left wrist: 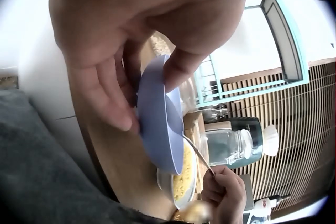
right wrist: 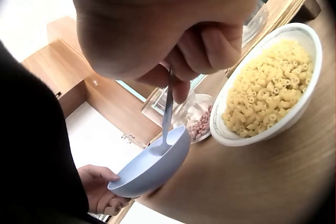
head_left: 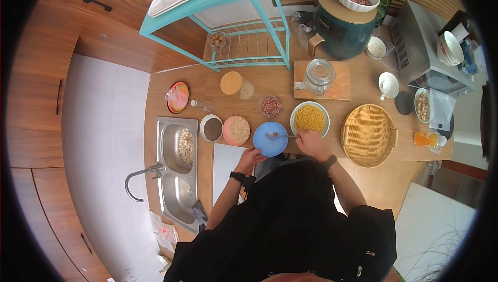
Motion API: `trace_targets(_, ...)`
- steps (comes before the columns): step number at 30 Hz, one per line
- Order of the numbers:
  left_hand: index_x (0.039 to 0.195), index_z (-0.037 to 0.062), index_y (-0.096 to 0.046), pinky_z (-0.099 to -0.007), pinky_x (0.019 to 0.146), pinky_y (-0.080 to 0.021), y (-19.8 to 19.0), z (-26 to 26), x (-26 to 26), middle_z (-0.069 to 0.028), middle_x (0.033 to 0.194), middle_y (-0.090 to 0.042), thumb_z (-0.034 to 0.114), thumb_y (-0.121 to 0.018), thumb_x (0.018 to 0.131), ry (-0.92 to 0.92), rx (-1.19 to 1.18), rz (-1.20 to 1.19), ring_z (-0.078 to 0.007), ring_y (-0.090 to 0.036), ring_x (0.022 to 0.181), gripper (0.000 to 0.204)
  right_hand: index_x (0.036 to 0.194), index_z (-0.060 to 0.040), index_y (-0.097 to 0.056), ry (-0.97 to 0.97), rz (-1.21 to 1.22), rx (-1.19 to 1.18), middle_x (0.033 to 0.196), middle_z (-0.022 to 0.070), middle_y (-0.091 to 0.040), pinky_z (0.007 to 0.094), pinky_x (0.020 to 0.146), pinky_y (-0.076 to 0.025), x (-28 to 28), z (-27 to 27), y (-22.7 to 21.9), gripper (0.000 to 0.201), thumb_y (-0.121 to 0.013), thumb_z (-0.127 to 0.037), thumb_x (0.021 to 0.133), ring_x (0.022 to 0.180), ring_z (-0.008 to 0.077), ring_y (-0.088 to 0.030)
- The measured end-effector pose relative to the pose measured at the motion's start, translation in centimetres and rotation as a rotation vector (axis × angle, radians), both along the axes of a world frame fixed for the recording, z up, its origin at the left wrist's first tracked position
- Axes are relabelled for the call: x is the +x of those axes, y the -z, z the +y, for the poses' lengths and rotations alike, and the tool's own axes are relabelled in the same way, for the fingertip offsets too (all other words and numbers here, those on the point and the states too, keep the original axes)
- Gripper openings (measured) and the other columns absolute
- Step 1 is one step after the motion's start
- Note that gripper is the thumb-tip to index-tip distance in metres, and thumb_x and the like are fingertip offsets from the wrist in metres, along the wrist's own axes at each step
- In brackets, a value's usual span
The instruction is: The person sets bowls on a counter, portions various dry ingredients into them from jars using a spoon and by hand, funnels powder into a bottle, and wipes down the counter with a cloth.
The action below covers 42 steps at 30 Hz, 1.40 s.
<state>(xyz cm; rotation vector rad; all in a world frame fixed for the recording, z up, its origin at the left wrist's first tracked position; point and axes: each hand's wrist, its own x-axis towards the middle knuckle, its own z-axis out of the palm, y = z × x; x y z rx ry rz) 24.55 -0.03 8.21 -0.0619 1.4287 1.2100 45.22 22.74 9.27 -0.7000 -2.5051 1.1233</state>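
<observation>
My left hand grips a blue bowl at its rim, thumb inside and fingers beneath, as the left wrist view shows. In my right hand is the handle of a metal spoon, whose head rests down inside the bowl. The spoon's head is hidden by the bowl wall in the right wrist view. Just right of the blue bowl stands a white bowl filled with yellow elbow macaroni. A small glass bowl of reddish peanuts sits behind the blue bowl.
Left of the blue bowl are a pink bowl of oats, a bowl of dark seeds and a double sink. To the right lies a wicker tray. A glass jar on a wooden board stands behind the macaroni.
</observation>
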Motion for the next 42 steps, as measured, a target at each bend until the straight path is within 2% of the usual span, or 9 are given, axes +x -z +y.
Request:
trace_targets(6,0.128,-0.0047,-0.052,-0.0398,0.098,-0.053,5.2,0.9,-0.2,-0.0148,0.118,-0.064,0.017,-0.06,0.098,0.039,-0.025,-0.02,-0.0275,-0.065,0.111,0.038,0.087,0.0,-0.064,-0.178,-0.271,-0.014,0.078,0.0253,-0.066,0.0535,0.072,-0.052,0.6,-0.9,1.2,0.021,-0.056,-0.02,0.086,0.076,0.0438,-0.066)
trace_targets(14,0.123,-0.0009,-0.055,-0.0394,0.085,-0.058,5.2,1.2,-0.7,-0.0177,0.114,-0.064,0.016,-0.064,0.092,0.1,-0.16,0.326,-0.0298,-0.068,0.101,0.036,0.102,-0.0029,-0.07,-0.246,-0.384,-0.314,0.093,0.0208,-0.072,0.0454,0.081,-0.053,1.8,-0.7,3.3,0.028,-0.059,-0.024,0.089,0.089,0.0379,-0.068)
trace_targets(16,0.119,0.001,-0.056,-0.0425,0.079,-0.056,2.8,2.7,-1.6,-0.02,0.108,-0.064,0.018,-0.069,0.084,0.546,-0.388,0.855,-0.0376,-0.067,0.096,0.041,0.1,-0.0031,-0.071,-0.212,-0.364,-0.369,0.093,0.0206,-0.071,0.0458,0.081,-0.053,1.8,-0.7,2.8,0.028,-0.06,-0.026,0.088,0.09,0.0386,-0.068)
trace_targets(24,0.136,0.007,-0.045,-0.051,0.094,-0.046,-2.0,13.3,-3.0,-0.022,0.127,-0.049,0.029,-0.077,0.076,0.525,0.022,1.589,-0.0431,-0.048,0.119,0.072,0.101,-0.0016,-0.069,-0.178,-0.376,-0.496,0.094,0.0213,-0.071,0.0452,0.081,-0.052,2.2,-1.3,1.7,0.033,-0.061,-0.031,0.088,0.091,0.0381,-0.068)
trace_targets(28,0.139,0.0117,-0.045,-0.0502,0.095,-0.047,-0.5,16.5,-4.1,-0.0204,0.127,-0.046,0.034,-0.079,0.074,0.686,-0.058,1.556,-0.0434,-0.046,0.118,0.078,0.104,-0.0004,-0.068,-0.069,-0.292,-0.481,0.096,0.0221,-0.071,0.0436,0.081,-0.053,3.5,-2.1,0.7,0.03,-0.06,-0.027,0.091,0.092,0.0372,-0.069)
trace_targets(30,0.139,0.0123,-0.047,-0.0494,0.093,-0.048,-1.8,17.4,-4.6,-0.02,0.125,-0.047,0.036,-0.079,0.073,0.781,-0.071,1.573,-0.0425,-0.047,0.117,0.077,0.109,0.0005,-0.067,0.279,-0.153,-0.497,0.1,0.0224,-0.071,0.0425,0.083,-0.054,4.3,-2.9,-0.6,0.029,-0.059,-0.022,0.093,0.094,0.0371,-0.07)
trace_targets(32,0.138,0.0129,-0.049,-0.0485,0.092,-0.05,-2.6,17.9,-5.3,-0.0195,0.124,-0.047,0.037,-0.079,0.073,0.875,-0.094,1.594,-0.0416,-0.047,0.115,0.076,0.111,0.0022,-0.066,0.362,-0.082,-0.483,0.099,0.0215,-0.073,0.0401,0.081,-0.056,5.8,-3.8,1.4,0.027,-0.056,-0.016,0.095,0.092,0.0339,-0.072)
trace_targets(37,0.128,0.0123,-0.057,-0.0494,0.087,-0.051,-4.3,18.8,-7.7,-0.0163,0.115,-0.05,0.04,-0.08,0.068,0.9,0.192,1.703,-0.0384,-0.049,0.111,0.07,0.108,0.0044,-0.066,0.642,-0.002,-0.525,0.09,0.0195,-0.074,0.0349,0.072,-0.058,8.3,-6.0,2.5,0.022,-0.055,-0.011,0.096,0.08,0.0261,-0.074)
trace_targets(42,0.127,0.0096,-0.059,-0.0458,0.09,-0.048,-17.5,21.1,-12.4,-0.0174,0.114,-0.054,0.034,-0.083,0.065,0.748,0.382,1.643,-0.0374,-0.054,0.109,0.07,0.106,0.0049,-0.066,0.83,-0.073,-0.586,0.089,0.0195,-0.074,0.034,0.07,-0.058,10.0,-9.8,2.7,0.022,-0.053,-0.009,0.095,0.078,0.0251,-0.074)
